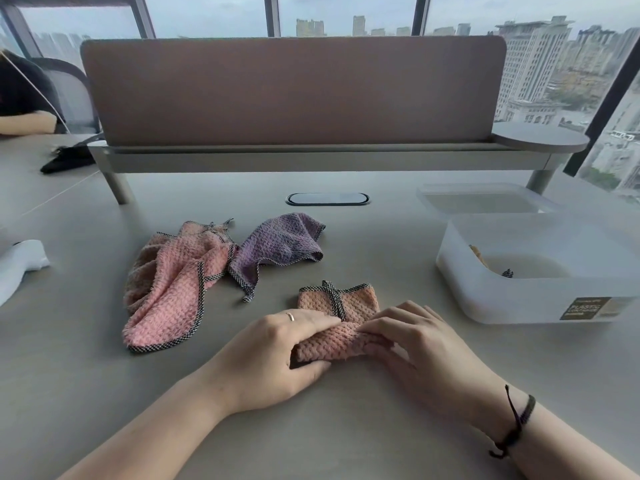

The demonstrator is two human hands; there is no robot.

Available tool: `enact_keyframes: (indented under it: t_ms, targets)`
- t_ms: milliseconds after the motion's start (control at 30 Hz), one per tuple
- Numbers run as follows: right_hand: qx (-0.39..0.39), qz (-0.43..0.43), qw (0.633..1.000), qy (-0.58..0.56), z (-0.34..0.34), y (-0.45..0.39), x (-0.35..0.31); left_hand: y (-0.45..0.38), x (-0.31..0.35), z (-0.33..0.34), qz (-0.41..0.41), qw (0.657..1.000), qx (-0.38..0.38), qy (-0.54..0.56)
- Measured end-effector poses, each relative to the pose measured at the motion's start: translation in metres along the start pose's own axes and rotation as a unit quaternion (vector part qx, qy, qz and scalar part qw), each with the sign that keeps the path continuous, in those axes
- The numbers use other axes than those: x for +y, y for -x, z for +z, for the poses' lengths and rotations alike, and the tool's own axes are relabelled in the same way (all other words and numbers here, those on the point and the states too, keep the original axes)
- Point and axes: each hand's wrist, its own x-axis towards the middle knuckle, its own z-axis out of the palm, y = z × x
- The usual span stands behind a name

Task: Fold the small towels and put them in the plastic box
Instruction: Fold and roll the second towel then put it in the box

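Left hand (277, 344) and right hand (412, 344), at lower centre of the frame, both curl their fingers over the near fold of a peach waffle-weave towel (337, 308) with black-and-white checked trim, lying partly folded on the grey surface (346, 427). A crumpled pink towel (169, 289) and purple towel (277, 245) lie at centre left. The translucent plastic box (540, 271) stands open at right, its lid (481, 199) just behind it.
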Motion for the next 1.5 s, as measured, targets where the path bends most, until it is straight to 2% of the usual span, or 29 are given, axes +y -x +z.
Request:
enact_keyframes:
  t_ms: [167,233,400,533,833,1033,1300,1400,1500]
  targets:
    - [-0.018,0.016,1.000,-0.001,-0.003,-0.001,0.000,-0.001,0.002,-0.004,-0.055,0.997,0.057,0.004]
    - [0.007,0.032,0.999,-0.010,-0.002,0.000,0.002,-0.001,0.001,-0.004,-0.074,0.994,0.078,0.010]
    - [0.065,0.137,0.979,-0.137,-0.001,-0.003,0.004,-0.002,0.000,0.000,-0.131,0.982,0.117,0.068]
    - [0.069,0.164,0.965,-0.193,0.002,-0.007,0.001,-0.003,0.000,0.005,-0.164,0.974,0.147,0.060]
    - [0.050,0.223,0.973,-0.040,0.007,-0.012,0.000,-0.005,-0.003,0.006,-0.221,0.964,0.141,-0.049]
    - [0.036,0.222,0.974,0.009,0.007,-0.012,0.002,-0.005,-0.008,0.006,-0.222,0.968,0.078,-0.088]
    - [0.018,0.216,0.973,-0.077,-0.001,-0.009,0.003,-0.005,0.002,-0.003,-0.180,0.978,0.090,0.058]
    - [0.021,0.203,0.970,-0.132,-0.001,-0.007,0.003,-0.010,0.010,-0.008,-0.194,0.955,0.079,0.210]
    - [0.024,0.185,0.960,-0.208,-0.001,-0.005,0.000,-0.015,0.015,-0.007,-0.213,0.910,0.092,0.343]
